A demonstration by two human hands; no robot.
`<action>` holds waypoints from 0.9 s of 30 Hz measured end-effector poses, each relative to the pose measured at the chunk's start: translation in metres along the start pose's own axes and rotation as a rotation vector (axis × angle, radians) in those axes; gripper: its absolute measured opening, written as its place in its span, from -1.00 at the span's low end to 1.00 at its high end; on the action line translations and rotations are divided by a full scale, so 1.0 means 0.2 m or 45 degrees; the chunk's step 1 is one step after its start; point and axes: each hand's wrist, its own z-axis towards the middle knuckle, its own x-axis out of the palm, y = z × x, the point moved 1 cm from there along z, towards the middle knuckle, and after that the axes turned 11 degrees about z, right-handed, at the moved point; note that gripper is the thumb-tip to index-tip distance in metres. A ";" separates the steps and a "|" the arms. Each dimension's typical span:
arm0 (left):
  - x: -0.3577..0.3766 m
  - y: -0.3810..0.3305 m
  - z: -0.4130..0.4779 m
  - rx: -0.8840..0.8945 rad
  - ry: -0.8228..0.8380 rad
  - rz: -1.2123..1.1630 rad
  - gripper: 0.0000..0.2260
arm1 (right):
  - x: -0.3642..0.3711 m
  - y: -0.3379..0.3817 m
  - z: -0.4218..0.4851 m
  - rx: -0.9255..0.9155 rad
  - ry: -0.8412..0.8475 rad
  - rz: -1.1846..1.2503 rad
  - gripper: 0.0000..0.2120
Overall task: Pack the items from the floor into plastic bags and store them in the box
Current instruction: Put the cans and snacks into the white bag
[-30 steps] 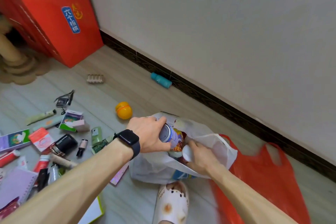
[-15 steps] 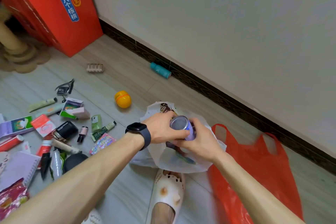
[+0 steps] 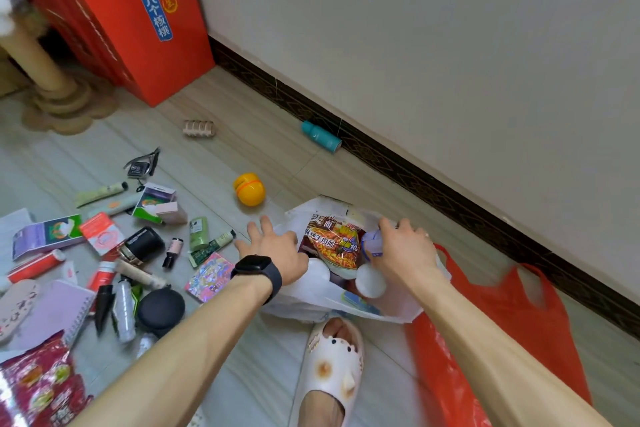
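Can [image 3: 372, 243] gripped by right hand [image 3: 406, 250] looks pale lilac (label blurred).

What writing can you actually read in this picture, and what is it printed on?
"六个核桃": blue label on the red box.
"麻辣牛肉面": noodle packet inside the white plastic bag.
"10%": same packet.
Yellow characters beside the blue label: too blurred.
Lavender can held by the right hand: print blurred.
Purple carton and other floor items: too small to read.
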 end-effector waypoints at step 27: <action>-0.13 -0.03 0.04 0.116 -0.406 -1.123 -0.47 | 0.13 -0.35 0.16 0.745 -0.099 1.646 -0.78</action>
